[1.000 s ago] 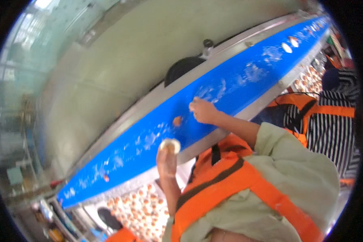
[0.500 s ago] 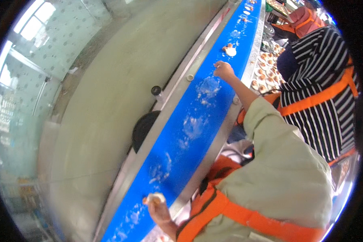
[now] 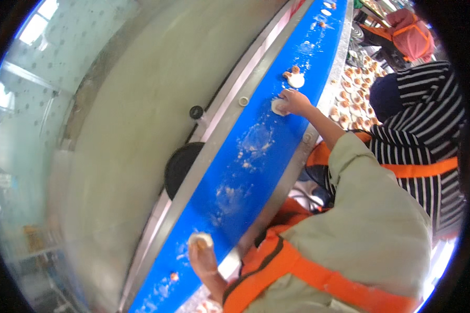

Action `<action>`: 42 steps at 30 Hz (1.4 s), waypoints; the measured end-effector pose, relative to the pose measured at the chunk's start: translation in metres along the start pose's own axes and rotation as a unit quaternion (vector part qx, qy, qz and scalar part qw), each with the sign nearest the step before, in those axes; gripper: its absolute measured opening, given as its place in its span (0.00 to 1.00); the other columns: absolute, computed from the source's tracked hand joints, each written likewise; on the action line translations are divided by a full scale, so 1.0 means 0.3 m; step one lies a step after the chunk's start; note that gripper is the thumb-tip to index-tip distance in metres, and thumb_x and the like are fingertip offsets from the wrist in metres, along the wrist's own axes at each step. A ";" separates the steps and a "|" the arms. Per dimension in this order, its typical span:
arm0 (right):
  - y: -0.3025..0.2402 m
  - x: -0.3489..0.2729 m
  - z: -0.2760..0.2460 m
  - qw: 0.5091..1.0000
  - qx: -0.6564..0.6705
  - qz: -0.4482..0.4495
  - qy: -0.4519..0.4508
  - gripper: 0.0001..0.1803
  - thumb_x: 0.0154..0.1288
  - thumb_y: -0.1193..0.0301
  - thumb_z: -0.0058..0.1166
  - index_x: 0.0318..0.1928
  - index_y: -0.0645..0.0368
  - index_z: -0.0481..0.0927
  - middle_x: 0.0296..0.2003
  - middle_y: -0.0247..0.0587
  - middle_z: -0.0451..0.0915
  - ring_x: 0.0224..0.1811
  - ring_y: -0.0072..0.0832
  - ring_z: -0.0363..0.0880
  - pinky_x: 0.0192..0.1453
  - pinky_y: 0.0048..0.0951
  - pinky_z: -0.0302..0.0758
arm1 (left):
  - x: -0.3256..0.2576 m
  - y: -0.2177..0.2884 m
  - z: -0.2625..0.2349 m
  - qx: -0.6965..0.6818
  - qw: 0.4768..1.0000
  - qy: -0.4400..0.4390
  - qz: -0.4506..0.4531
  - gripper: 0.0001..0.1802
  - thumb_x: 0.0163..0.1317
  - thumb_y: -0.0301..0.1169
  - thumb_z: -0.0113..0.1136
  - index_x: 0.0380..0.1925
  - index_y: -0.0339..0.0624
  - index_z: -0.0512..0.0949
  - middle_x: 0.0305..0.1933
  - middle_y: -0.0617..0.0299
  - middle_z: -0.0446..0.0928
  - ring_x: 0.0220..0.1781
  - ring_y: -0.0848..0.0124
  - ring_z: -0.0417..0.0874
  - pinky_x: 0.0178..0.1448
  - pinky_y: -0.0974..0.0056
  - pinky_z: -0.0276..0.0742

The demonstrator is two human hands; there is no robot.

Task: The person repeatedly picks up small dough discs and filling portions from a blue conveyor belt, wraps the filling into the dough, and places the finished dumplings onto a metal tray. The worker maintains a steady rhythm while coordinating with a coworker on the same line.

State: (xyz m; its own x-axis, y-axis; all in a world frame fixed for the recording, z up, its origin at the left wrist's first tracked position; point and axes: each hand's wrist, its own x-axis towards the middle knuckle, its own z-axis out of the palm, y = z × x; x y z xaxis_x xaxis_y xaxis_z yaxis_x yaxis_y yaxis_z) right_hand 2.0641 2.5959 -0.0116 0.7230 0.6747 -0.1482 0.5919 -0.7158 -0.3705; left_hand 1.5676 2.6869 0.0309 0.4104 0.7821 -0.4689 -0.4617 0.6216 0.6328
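At the lower middle, my left hand (image 3: 203, 263) is closed around a round white dough wrapper (image 3: 201, 238) with a brownish filling in it. Farther up the blue conveyor belt (image 3: 230, 193), the fingers of my right hand (image 3: 296, 102) pinch the edge of another flat white dough round (image 3: 278, 107), at the belt's surface. Just beyond it lies a dough round (image 3: 296, 80) with small brown filling lumps (image 3: 291, 72) next to it. An orange-brown filling lump (image 3: 174, 276) sits on the belt near my left hand.
Flour smears mark the belt; more dough pieces (image 3: 326, 12) lie at its far end. Right of the belt are filled dough rounds (image 3: 352, 99) in rows and a person in a striped top (image 3: 428, 125). A black disc (image 3: 183, 169) stands by the belt's left metal edge.
My right hand now pinches a dough round where none showed before. The far dough round and filling have come nearer along the belt. The filling lump has passed my left hand.
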 end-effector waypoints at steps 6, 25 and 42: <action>0.016 0.003 -0.012 0.999 0.041 -0.003 -0.010 0.21 0.49 0.53 0.49 0.34 0.58 0.74 0.27 0.47 0.75 0.33 0.40 0.74 0.36 0.38 0.70 | 0.089 -0.123 0.211 -0.014 0.999 -0.016 -0.032 0.19 0.49 0.30 0.54 0.42 0.34 0.68 0.41 0.54 0.72 0.45 0.62 0.72 0.48 0.57 0.68; 0.465 0.078 0.061 0.970 -0.089 -0.226 -0.018 0.26 0.53 0.58 0.50 0.47 0.64 0.67 0.34 0.47 0.72 0.34 0.37 0.72 0.36 0.36 0.69 | -0.394 -0.177 0.107 -0.117 0.990 0.080 0.004 0.17 0.53 0.27 0.51 0.44 0.34 0.66 0.39 0.57 0.72 0.41 0.69 0.73 0.49 0.67 0.68; -1.196 -1.774 0.458 0.454 0.069 -0.493 -0.739 0.21 0.44 0.72 0.60 0.40 0.64 0.70 0.32 0.34 0.73 0.35 0.21 0.72 0.36 0.22 0.70 | -1.591 -0.668 -0.637 -0.064 0.721 0.659 0.203 0.18 0.43 0.22 0.55 0.38 0.35 0.70 0.29 0.62 0.72 0.30 0.73 0.72 0.35 0.70 0.69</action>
State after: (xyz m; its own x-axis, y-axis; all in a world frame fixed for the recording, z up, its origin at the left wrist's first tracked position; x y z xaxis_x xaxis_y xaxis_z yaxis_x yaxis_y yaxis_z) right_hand 1.4181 2.5184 0.0743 -0.9581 0.1114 -0.2641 0.2672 0.0138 -0.9635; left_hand 1.3138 2.1973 0.0101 -0.8450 0.2099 -0.4918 -0.4358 0.2625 0.8609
